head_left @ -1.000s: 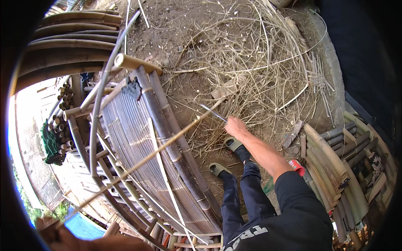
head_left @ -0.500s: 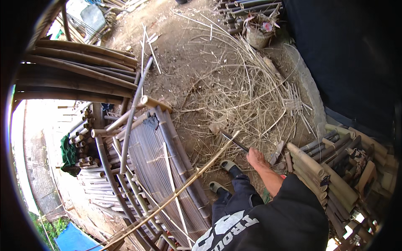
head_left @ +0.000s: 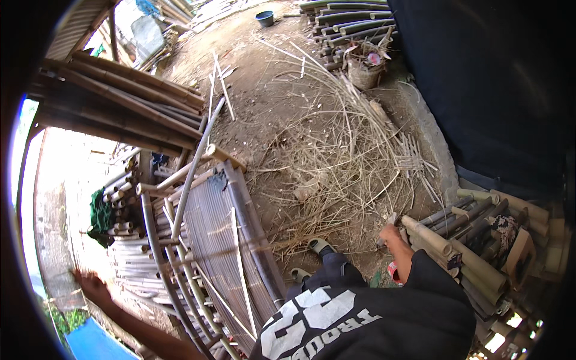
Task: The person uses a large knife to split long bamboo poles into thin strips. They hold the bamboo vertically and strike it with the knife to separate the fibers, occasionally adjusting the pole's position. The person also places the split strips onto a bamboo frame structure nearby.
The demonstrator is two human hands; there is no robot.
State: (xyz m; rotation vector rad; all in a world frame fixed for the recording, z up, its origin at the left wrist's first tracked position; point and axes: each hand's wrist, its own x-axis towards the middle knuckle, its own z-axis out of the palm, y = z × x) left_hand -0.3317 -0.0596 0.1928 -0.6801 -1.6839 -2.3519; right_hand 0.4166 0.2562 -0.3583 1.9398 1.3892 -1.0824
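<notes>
My left hand [head_left: 95,289] is stretched far out at the lower left, closed and smeared by motion. A long thin bamboo strip [head_left: 264,247] runs from it across the bench, blurred into a faint streak. By the bamboo stack on the right, my right hand [head_left: 394,239] is closed round a knife [head_left: 380,242], of which only a short dark part shows. Between my arms stands a slatted bamboo bench [head_left: 207,219] with a pale flat strip [head_left: 241,264] lying along it.
Tangled bamboo shavings [head_left: 342,156] cover the dirt ahead of my feet. Cut bamboo poles [head_left: 435,235] are stacked at my right. More poles [head_left: 129,108] lie on a rack at left. A basket [head_left: 363,73] and a dark bucket [head_left: 264,19] stand farther off.
My left hand has come into view at the lower left. The bamboo strip has swung and blurred. My right hand has drawn right and back with the knife, whose long blade showed before.
</notes>
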